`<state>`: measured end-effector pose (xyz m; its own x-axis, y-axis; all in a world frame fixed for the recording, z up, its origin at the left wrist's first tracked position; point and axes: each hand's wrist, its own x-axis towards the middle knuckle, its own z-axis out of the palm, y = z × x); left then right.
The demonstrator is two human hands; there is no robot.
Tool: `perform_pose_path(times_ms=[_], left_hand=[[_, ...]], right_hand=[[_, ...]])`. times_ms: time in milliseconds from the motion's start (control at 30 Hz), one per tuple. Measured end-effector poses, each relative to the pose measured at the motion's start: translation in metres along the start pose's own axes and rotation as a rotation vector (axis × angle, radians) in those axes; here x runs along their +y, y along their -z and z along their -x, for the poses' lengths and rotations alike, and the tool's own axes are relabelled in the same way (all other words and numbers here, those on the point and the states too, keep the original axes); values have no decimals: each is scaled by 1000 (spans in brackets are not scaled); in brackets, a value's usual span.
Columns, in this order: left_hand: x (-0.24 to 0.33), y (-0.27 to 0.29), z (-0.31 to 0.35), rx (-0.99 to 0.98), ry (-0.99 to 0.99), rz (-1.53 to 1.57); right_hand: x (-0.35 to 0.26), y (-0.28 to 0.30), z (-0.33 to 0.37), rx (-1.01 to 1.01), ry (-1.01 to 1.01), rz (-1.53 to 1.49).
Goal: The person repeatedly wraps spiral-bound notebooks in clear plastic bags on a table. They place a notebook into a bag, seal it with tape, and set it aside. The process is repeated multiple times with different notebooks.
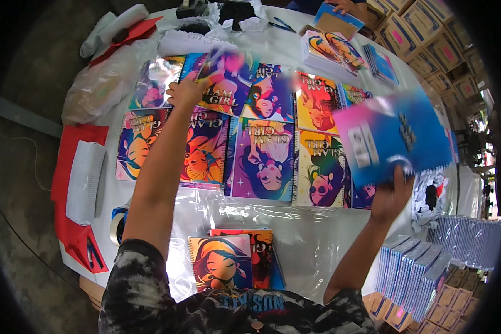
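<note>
My left hand [186, 92] is closed on the left edge of a purple spiral notebook [228, 80], which is tilted over the back row and blurred at its top. In my right hand [392, 196] is a blue-and-pink spiral notebook [381, 139], gripped at its lower edge and raised above the right end of the rows. Its blue face is smeared by motion. Beneath both hands, spiral notebooks with cartoon-girl covers lie in two rows, among them a purple one [264, 161] and a yellow-orange one [317, 106]. A small pile of notebooks [221, 260] sits close to my body.
Clear plastic film [317, 234] covers part of the white table. At the back right stand a notebook stack [331, 53] and a co-worker's hand [345, 6]. Bundled notebooks [409, 273] and cartons [417, 28] fill the right. A tape roll [117, 225] lies left.
</note>
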<state>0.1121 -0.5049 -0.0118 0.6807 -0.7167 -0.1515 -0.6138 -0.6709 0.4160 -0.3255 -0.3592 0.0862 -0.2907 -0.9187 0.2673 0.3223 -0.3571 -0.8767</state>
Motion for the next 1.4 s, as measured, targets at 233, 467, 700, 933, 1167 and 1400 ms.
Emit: perform_pose_path(times_ms=[233,467,700,933,1167,1400], left_hand=[[2,10,-20,140,-169,98],[-40,150,213,623,-691,676],[-211,124,398,181,-232,1004],[-244,119,460,42,-86,921],[-209,205,468,291,-249,1185],[-279,53,462,9,-112,355]], right_hand=[[-66,47,112,117,26,109],[-134,79,175,197,186,276],[-121,32,207,-284,397,-119],[-19,-10,248,-980,173,501],[38,23,276,-1001,-63,655],[38,27,265,-783,-56,653]])
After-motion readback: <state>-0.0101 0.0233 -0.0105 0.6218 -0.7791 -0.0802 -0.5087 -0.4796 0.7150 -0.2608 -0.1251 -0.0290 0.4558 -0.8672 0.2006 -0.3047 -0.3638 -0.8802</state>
